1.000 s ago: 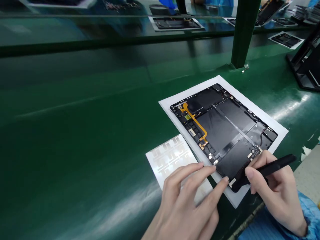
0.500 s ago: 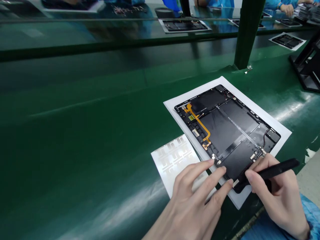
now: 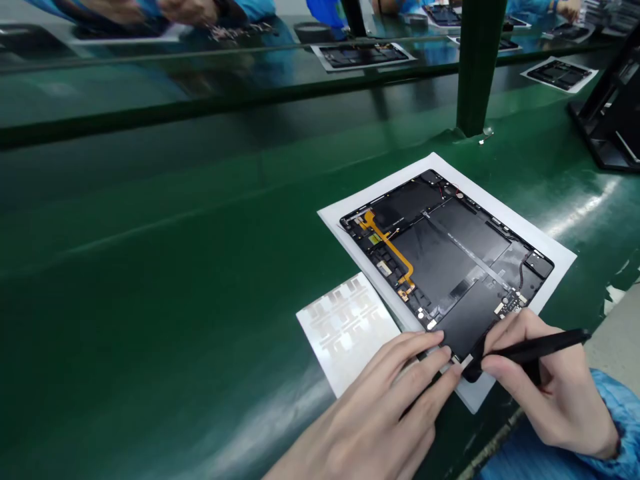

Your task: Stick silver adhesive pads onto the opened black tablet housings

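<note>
As the right hand (image 3: 543, 393) pinches a black pry stick (image 3: 545, 348) at the near corner of an opened tablet (image 3: 450, 267) | left hand (image 3: 365, 420) spread wide, fingertips on its near edge | tablet on white paper (image 3: 530, 253) (orange flex cable (image 3: 390, 247) showing), right of a label sheet (image 3: 345, 333)

Electronics assembly line, long green workbench (image 3: 150, 220), opened tablets (image 3: 450, 260) on white sheets (image 3: 555, 257), blue smocks (image 3: 250, 7)

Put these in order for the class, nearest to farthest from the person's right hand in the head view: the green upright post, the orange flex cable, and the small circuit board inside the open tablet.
From the right hand:
1. Small circuit board: lower right of the open tablet, just beyond the fingertips.
2. Orange flex cable: left side of the tablet.
3. Green upright post: beyond the tablet, at the bench's back.
</note>
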`<state>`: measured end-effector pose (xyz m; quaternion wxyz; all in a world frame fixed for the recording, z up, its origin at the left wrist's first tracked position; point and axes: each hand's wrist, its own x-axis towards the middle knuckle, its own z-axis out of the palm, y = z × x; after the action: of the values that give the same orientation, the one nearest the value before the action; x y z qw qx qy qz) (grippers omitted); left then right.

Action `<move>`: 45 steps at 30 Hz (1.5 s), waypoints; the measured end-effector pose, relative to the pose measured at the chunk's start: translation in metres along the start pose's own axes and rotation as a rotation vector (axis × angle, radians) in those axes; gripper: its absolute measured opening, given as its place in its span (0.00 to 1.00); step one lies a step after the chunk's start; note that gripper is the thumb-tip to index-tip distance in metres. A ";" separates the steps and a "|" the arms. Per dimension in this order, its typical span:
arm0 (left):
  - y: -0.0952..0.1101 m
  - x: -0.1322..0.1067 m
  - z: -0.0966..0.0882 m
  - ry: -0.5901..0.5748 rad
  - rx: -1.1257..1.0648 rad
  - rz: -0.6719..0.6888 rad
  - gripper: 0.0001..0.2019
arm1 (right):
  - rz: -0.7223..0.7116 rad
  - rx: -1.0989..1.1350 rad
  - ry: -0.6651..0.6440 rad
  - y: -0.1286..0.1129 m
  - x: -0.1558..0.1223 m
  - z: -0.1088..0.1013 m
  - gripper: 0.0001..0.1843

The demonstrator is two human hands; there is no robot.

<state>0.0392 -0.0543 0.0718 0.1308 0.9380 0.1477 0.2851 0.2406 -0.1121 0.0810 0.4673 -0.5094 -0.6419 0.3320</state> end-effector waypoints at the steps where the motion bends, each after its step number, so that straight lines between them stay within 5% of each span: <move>1: -0.001 0.000 0.000 -0.013 0.000 0.012 0.16 | 0.006 -0.007 -0.021 -0.001 0.002 -0.002 0.05; 12: -0.001 0.003 -0.015 -0.121 0.028 0.017 0.15 | -0.017 -0.015 -0.237 -0.004 0.027 -0.021 0.08; 18: 0.002 0.005 -0.011 -0.133 0.090 0.041 0.13 | -0.009 -0.042 -0.226 -0.004 0.027 -0.021 0.08; 23: 0.008 -0.004 -0.001 -0.025 0.044 -0.041 0.13 | 0.013 -0.029 -0.250 -0.004 0.027 -0.021 0.05; 29: 0.005 0.004 -0.010 -0.090 0.077 -0.001 0.13 | -0.036 -0.075 -0.274 -0.006 0.028 -0.017 0.05; 33: 0.006 0.003 -0.007 -0.060 0.064 -0.025 0.14 | -0.012 -0.048 -0.232 -0.005 0.025 -0.017 0.04; 39: 0.008 -0.003 0.004 -0.079 0.111 -0.051 0.16 | 0.167 0.152 0.049 0.003 0.016 -0.015 0.07; 45: 0.020 0.008 0.000 -0.113 0.171 -0.095 0.14 | 0.238 0.187 0.060 0.006 0.009 -0.014 0.11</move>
<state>0.0495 -0.0700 0.0823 0.0719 0.9522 0.2080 0.2117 0.2557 -0.1030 0.0828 0.4890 -0.5459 -0.5290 0.4279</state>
